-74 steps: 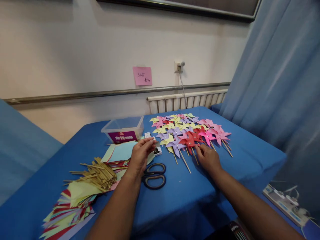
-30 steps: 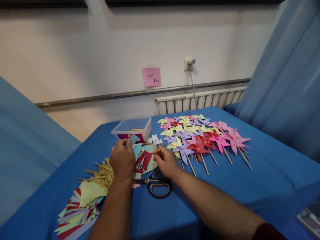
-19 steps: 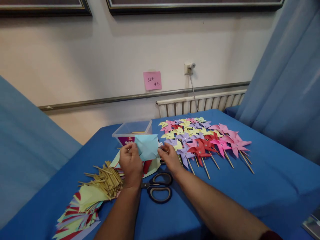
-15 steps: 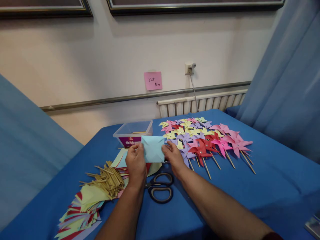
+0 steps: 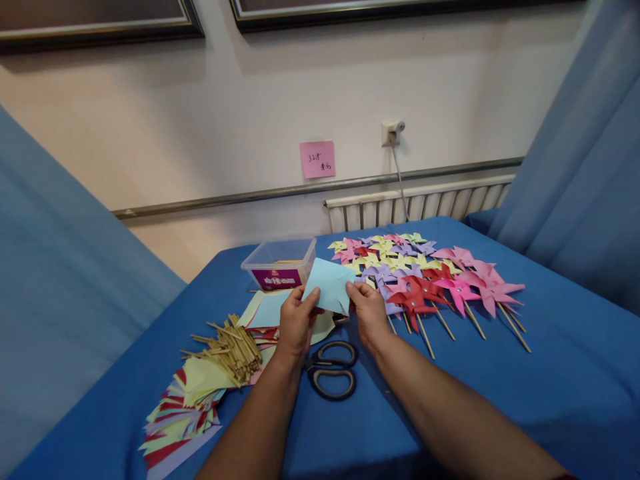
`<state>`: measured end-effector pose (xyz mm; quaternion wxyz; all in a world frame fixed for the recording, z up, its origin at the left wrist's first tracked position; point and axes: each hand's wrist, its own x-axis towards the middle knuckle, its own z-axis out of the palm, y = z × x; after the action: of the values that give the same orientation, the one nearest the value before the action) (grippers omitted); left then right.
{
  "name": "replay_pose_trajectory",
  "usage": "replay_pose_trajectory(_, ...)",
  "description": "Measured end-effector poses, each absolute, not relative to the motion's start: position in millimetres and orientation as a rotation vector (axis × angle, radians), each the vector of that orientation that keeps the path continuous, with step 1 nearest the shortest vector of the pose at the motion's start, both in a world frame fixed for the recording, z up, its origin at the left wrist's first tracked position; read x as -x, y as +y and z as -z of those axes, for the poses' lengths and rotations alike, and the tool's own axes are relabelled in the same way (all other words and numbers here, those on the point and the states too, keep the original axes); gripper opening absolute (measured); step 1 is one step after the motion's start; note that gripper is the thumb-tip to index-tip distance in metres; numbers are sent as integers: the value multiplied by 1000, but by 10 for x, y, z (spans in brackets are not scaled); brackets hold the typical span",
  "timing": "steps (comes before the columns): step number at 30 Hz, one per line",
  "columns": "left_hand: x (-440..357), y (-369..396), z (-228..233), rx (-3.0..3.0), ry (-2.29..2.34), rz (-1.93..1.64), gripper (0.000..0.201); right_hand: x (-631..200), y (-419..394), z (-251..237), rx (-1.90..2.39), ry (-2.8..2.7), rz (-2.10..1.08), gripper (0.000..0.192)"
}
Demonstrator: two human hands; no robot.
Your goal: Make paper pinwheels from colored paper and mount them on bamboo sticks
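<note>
A light blue square of paper with slits cut in from its corners is held up between my hands. My left hand pinches its lower left edge, thumb in front. At the right corner, my right hand grips it between thumb and fingers. Below the paper, scissors with black handles lie on the blue cloth, their blades hidden behind my left forearm. A pile of coloured paper sheets rests behind my left hand, a light blue one on top.
Finished paper pinwheels on sticks cover the table's back right. A clear plastic box stands at the back. To the left lie a heap of short wooden sticks and fanned paper pieces on the blue tablecloth.
The blue paper has turned from level to tilted between my hands, and its right corner is now in my right fingers. The whole view has shifted slightly.
</note>
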<state>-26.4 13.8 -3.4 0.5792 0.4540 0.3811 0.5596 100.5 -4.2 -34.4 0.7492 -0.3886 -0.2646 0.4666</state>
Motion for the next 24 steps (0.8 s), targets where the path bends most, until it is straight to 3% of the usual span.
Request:
replay_pose_trajectory(9, 233, 127, -7, -882, 845, -1458, 31, -969, -87, 319, 798, -585, -1132, 29)
replay_pose_trajectory(14, 252, 104, -29, -801, 703, -1351, 23, -937, -120, 300, 756, -566, -1133, 30)
replay_pose_trajectory(24, 153, 55, -20, -838, 799, -1356, 32, -884, -126, 318, 848, -708, -1081, 28)
